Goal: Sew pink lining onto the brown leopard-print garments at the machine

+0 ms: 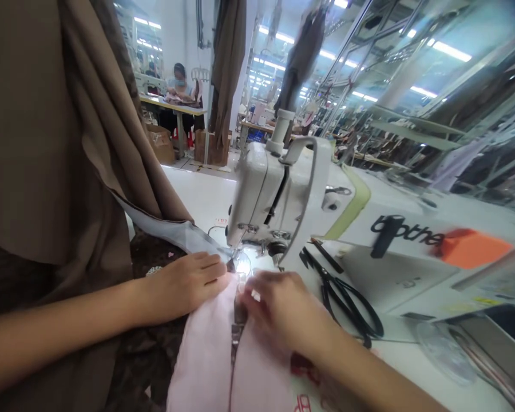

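Observation:
A white sewing machine [257, 189] stands ahead, its lit needle area right above my hands. Pale pink fabric [206, 349] runs from under the needle toward me, split by a narrow dark gap with a small metallic piece [235, 335] in it. My left hand [193, 283] presses its closed fingers on the fabric just left of the needle. My right hand [283, 309], somewhat blurred, pinches the fabric edge close to the presser foot; its fingertips are partly hidden. Brown fabric with a pale edge strip [167, 229] reaches toward the needle behind my left hand.
Large brown cloth [30, 143] hangs at the left. Black scissors [347, 297] lie on the table beside the machine bed. An orange piece [472, 249] sits on the machine arm. A person [180, 86] works at a table farther back.

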Demonstrator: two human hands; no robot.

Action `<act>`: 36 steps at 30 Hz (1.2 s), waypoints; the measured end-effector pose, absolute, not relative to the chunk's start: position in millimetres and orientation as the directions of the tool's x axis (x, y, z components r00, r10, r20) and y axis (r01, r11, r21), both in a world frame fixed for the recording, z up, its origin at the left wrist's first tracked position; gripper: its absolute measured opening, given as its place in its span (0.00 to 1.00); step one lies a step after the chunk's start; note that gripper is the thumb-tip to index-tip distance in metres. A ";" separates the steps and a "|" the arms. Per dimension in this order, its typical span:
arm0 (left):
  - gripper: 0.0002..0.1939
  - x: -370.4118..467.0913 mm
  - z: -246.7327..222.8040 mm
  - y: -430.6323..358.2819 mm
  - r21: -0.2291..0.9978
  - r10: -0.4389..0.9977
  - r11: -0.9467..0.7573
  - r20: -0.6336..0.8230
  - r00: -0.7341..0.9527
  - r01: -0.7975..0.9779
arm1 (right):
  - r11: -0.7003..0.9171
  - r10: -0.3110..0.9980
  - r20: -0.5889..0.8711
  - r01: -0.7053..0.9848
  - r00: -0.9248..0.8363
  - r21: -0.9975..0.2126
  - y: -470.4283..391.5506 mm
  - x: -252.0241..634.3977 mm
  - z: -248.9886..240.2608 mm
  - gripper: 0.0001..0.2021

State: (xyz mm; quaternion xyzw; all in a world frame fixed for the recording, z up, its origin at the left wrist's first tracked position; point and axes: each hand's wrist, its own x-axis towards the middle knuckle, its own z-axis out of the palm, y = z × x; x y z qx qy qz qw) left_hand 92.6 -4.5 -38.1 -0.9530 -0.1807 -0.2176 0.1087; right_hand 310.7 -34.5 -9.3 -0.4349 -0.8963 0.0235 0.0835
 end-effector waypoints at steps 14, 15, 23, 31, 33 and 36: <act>0.11 94.9 -41.3 -15.8 -0.066 0.334 -0.891 0.574 0.747 0.450 | 0.930 0.367 0.080 0.363 -0.927 -0.063 -59.9 315.6 -21.0 0.08; 0.10 96.0 -38.1 -12.3 -0.046 0.355 -0.881 0.595 0.721 0.471 | 0.932 0.359 0.047 0.356 -0.932 -0.075 -61.3 316.1 -17.8 0.07; 0.13 103.0 -33.7 -4.0 -0.364 0.195 -0.846 0.471 0.860 0.391 | 0.935 0.339 0.006 0.336 -0.941 -0.113 -62.9 321.8 -11.4 0.09; 0.15 104.4 -39.4 0.4 -0.274 0.284 -0.839 0.517 0.808 0.470 | 0.832 0.543 0.151 0.507 -0.826 -0.224 -56.9 319.9 -15.1 0.09; 0.15 103.9 -42.9 -0.2 -0.252 0.305 -0.834 0.530 0.791 0.490 | 0.760 0.650 0.188 0.624 -0.736 -0.185 -49.0 321.7 -16.7 0.07; 0.15 102.6 -46.3 -0.6 -0.234 0.313 -0.839 0.531 0.787 0.491 | 0.721 0.685 0.114 0.692 -0.719 0.033 -37.8 328.1 -19.6 0.15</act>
